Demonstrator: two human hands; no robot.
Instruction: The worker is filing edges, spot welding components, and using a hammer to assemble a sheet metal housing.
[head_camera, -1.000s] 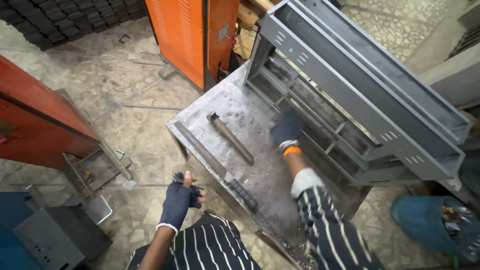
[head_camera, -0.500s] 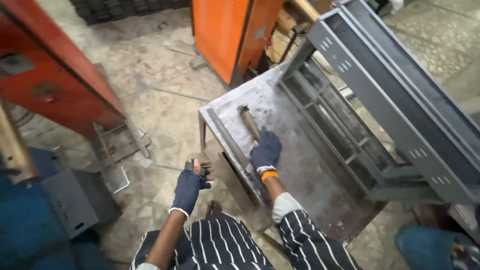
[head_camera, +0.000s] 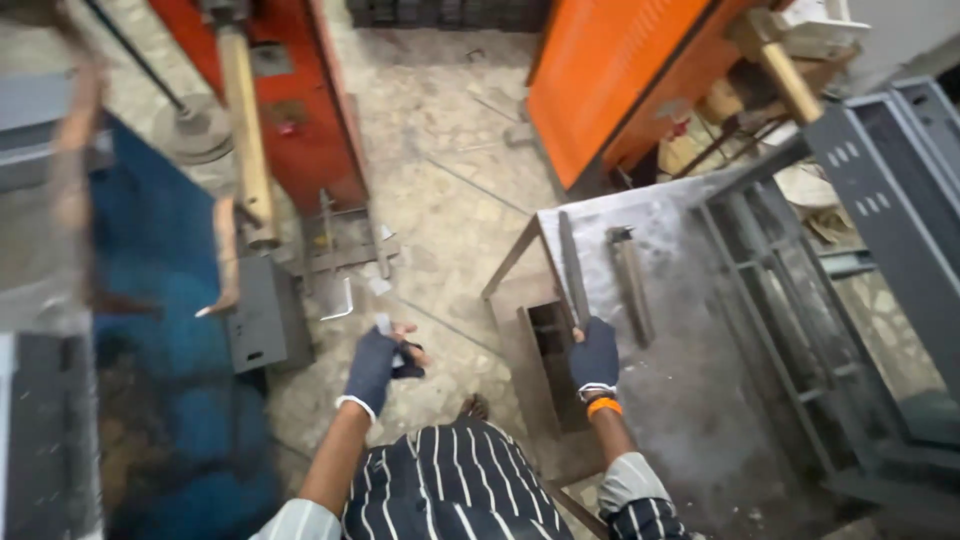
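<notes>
Gripping the near end of a long flat bar (head_camera: 572, 270) with the gloved right hand (head_camera: 596, 358), fingers curled shut around it, arm bent over the table (head_camera: 700, 400) edge; pinching a small pale piece (head_camera: 384, 325) in the gloved left hand (head_camera: 378, 366), raised over the floor (head_camera: 450, 200); lying grey and straight along the table's left edge, beside a shorter bar (head_camera: 632, 282).

Grey metal worktable (head_camera: 700, 400), right of centre: two flat steel bars (head_camera: 632, 280) lie side by side near its upper-left corner.
</notes>
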